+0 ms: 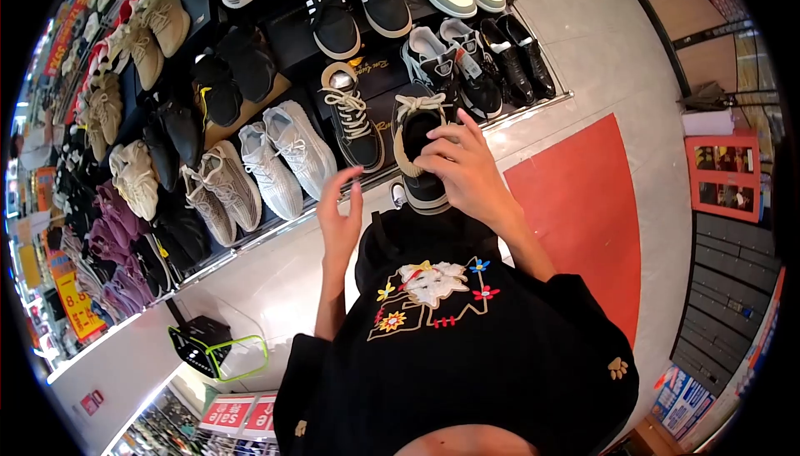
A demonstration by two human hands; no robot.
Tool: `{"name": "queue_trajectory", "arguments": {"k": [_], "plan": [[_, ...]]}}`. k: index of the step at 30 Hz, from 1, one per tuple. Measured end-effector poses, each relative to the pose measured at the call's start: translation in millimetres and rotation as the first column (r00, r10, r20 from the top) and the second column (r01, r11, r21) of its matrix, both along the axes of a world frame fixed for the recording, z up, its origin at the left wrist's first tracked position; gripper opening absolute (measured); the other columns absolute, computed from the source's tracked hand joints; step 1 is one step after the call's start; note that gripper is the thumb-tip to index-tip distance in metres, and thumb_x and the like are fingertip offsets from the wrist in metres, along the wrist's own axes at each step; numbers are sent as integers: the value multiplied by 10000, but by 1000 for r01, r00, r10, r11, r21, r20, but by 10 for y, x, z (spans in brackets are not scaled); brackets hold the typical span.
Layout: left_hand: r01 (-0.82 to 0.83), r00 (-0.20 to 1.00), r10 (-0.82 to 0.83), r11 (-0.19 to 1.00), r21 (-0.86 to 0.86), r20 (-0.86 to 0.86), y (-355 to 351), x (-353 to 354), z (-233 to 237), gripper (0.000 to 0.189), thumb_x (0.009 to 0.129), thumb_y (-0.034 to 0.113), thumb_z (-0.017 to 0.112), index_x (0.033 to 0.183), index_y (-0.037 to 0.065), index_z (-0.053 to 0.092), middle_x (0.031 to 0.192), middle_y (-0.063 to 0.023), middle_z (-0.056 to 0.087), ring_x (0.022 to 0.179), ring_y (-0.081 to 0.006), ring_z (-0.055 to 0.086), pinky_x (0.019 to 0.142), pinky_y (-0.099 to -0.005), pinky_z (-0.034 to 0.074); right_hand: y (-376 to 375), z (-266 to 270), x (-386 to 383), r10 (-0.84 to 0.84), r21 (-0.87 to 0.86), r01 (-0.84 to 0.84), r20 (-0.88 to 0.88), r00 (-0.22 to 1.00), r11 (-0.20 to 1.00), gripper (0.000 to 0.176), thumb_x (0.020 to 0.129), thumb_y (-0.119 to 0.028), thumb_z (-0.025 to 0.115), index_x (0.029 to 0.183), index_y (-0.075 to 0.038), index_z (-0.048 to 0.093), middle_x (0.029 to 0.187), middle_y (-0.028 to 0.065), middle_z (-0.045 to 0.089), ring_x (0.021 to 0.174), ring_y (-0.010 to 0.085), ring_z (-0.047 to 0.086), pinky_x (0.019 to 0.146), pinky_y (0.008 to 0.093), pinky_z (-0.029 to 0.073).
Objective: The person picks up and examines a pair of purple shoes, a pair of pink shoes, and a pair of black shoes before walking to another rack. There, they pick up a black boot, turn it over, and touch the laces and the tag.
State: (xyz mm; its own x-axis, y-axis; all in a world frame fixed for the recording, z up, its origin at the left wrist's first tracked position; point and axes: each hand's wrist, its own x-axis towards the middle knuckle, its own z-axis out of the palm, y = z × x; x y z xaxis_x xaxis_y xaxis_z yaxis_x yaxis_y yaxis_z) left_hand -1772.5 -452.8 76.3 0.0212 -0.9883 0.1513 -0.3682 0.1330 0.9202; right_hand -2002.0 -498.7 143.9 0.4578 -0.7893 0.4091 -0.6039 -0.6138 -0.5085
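A black shoe with beige laces and a beige collar lining (399, 141) is at the front edge of the shoe display. My right hand (472, 171) has its thumb and fingers closed on the collar, while the index finger points up. Part of the shoe's side is hidden behind that hand. My left hand (339, 216) is raised with thumb and fingers apart, holding nothing. Just beyond it lies a matching black shoe (357, 127) with cream laces and a shiny silvery ball in its opening.
Pale grey knit sneakers (287, 152) stand left of the black shoes. Black patent shoes (521, 60) sit at the display's right end. On the pale floor are a red patch (583, 214) and a black basket with a green handle (200, 343).
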Motion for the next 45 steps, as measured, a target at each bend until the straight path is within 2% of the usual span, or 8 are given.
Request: {"name": "queue_trajectory", "arguments": {"k": [5, 10, 15, 28, 34, 36, 42, 45], "plan": [[19, 1000, -20, 997, -69, -18, -516, -334, 702, 223, 840, 57, 651, 1061, 27, 646, 982, -110, 645, 932, -214, 620, 834, -324, 472, 48, -37, -33, 7, -55, -12, -74, 997, 998, 305, 637, 41, 637, 869, -149, 690, 897, -46, 599, 1048, 187, 545, 1119, 499, 275], [197, 874, -192, 980, 35, 446, -771, -405, 652, 180, 787, 55, 682, 955, 22, 626, 894, -85, 626, 803, -234, 618, 723, -319, 485, 91, -32, 16, 14, -72, -18, -65, 998, 997, 310, 626, 24, 637, 863, -166, 695, 896, -65, 598, 1020, 164, 549, 1127, 501, 254], [203, 934, -224, 974, 105, 278, -819, -393, 461, 117, 793, 19, 659, 895, -13, 613, 778, -121, 626, 724, -241, 615, 678, -339, 480, 109, -62, -7, 45, -85, -51, -76, 996, 995, 297, 623, 9, 643, 871, -144, 697, 903, -44, 597, 1015, 167, 548, 1122, 506, 263], [113, 978, -142, 977, 181, 154, -816, -385, 319, 120, 821, 40, 656, 920, -25, 633, 829, -131, 662, 761, -229, 628, 716, -328, 485, 155, -147, 23, 100, -48, -106, -107, 989, 993, 287, 654, 7, 626, 903, -122, 693, 929, -28, 593, 1035, 182, 542, 1121, 494, 265], [141, 981, -157, 981, 131, 114, -796, -353, 294, 111, 858, 60, 641, 930, -24, 637, 848, -106, 669, 790, -190, 621, 750, -303, 483, 231, -193, 100, -9, 8, 9, -38, 999, 1000, 325, 639, 75, 612, 922, -78, 659, 956, 10, 616, 962, 224, 552, 891, 423, 411], [101, 992, -96, 992, 70, -77, -778, -358, 227, 115, 914, 82, 599, 961, -19, 628, 880, -75, 671, 825, -149, 618, 789, -278, 477, 212, -242, 114, -82, 66, 80, 25, 996, 995, 314, 657, 104, 593, 934, -41, 622, 937, 64, 605, 904, 270, 554, 767, 381, 415], [-39, 972, 60, 995, 96, -225, -422, -378, -91, 127, 937, 95, 567, 995, -4, 622, 884, -70, 678, 824, -137, 635, 784, -264, 482, 22, -446, 106, -116, 182, 81, 186, 976, 980, 282, 699, 154, 557, 939, 6, 558, 898, 139, 564, 840, 336, 556, 727, 366, 447], [27, 996, -18, 995, 100, -86, -242, -360, -62, 134, 944, 84, 557, 1020, -12, 613, 921, -77, 667, 877, -144, 631, 798, -263, 471, -63, -497, 106, -110, 201, 74, 176, 978, 977, 294, 713, 179, 528, 952, 7, 542, 894, 139, 551, 851, 333, 557, 722, 360, 454]]}}
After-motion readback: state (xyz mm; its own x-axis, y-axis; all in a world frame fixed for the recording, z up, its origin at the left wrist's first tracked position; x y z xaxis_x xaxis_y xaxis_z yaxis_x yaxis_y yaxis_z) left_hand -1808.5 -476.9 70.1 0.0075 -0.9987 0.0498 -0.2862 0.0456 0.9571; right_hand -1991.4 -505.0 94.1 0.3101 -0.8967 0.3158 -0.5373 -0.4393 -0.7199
